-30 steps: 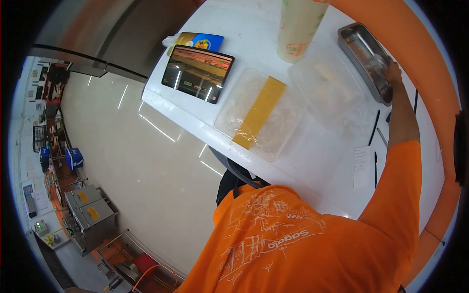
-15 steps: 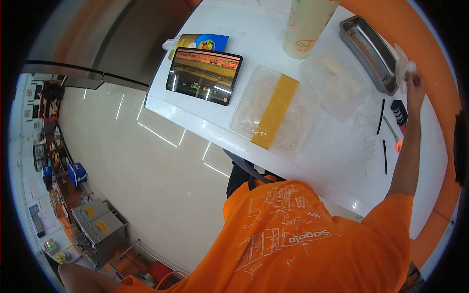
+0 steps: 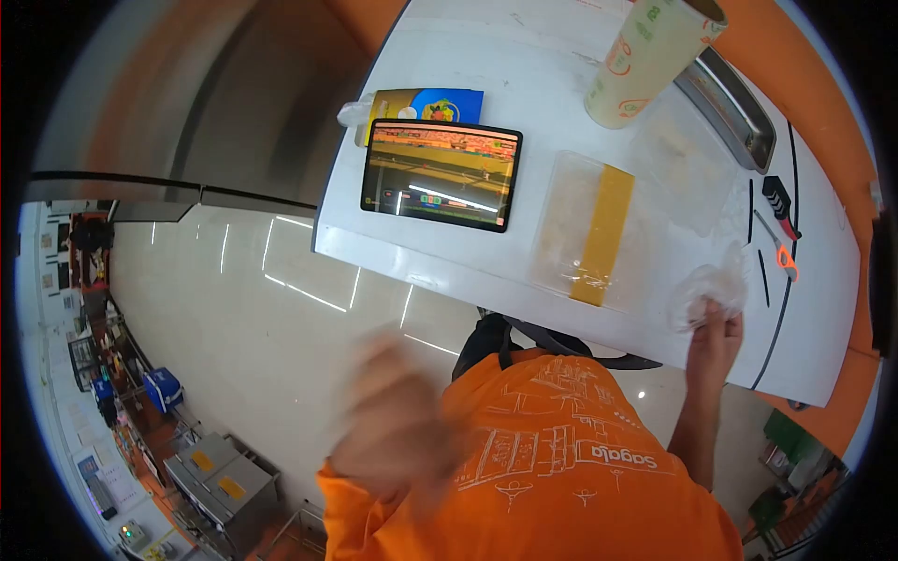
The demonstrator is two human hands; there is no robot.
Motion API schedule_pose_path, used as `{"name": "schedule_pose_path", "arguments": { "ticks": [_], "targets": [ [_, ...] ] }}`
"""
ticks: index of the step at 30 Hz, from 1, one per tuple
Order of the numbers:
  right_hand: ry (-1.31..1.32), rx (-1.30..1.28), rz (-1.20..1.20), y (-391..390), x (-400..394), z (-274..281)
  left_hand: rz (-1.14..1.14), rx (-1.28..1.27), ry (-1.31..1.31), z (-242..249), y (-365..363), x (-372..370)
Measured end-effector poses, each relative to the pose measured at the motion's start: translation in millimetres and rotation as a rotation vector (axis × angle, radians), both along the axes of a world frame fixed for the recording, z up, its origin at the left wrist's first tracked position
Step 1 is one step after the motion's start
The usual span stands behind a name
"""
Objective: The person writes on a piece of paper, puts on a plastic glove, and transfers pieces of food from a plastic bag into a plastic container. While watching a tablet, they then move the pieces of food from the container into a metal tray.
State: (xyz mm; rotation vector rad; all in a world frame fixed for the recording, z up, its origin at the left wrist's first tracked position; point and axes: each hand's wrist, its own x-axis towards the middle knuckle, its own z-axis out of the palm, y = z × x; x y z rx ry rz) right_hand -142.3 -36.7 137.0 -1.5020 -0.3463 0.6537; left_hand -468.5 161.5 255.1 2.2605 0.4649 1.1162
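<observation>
My right hand [image 3: 716, 338] is at the table's near edge, thumb and fingers pinched on a piece of crumpled clear plastic [image 3: 702, 297]. Blurred by motion, my left hand [image 3: 393, 425] is raised in front of my orange shirt, away from the table; its fingers are smeared. Left of the plastic lies a flat clear container [image 3: 565, 224] with a yellow band [image 3: 606, 234] across it. Behind it is a second translucent container [image 3: 687, 164]. To the right are an orange-handled pair of scissors [image 3: 788, 265], a black-and-red box cutter [image 3: 778, 206] and a thin black stick [image 3: 764, 278].
A tablet [image 3: 441, 175] playing video leans against a blue and yellow package [image 3: 454, 105] at the table's left. An upright printed roll [image 3: 645, 65] stands at the back, beside a metal tray [image 3: 734, 107]. Steel cabinet doors [image 3: 234, 103] rise at the far left.
My right hand has come from beside the metal tray to the near edge, bringing the clear plastic. My left hand has swung up into view. The head view has shifted.
</observation>
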Motion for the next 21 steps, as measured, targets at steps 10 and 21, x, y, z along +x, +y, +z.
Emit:
{"name": "schedule_pose_path", "arguments": {
  "ticks": [10, 21],
  "targets": [
    [-0.103, 0.097, 0.377, 61, -143, 19, -0.122, -0.398, 0.230, -83, -34, 36],
    [0.399, -0.045, 0.197, 63, -156, 1, -0.193, -0.221, 0.143, -102, -37, 28]
  ]
}}
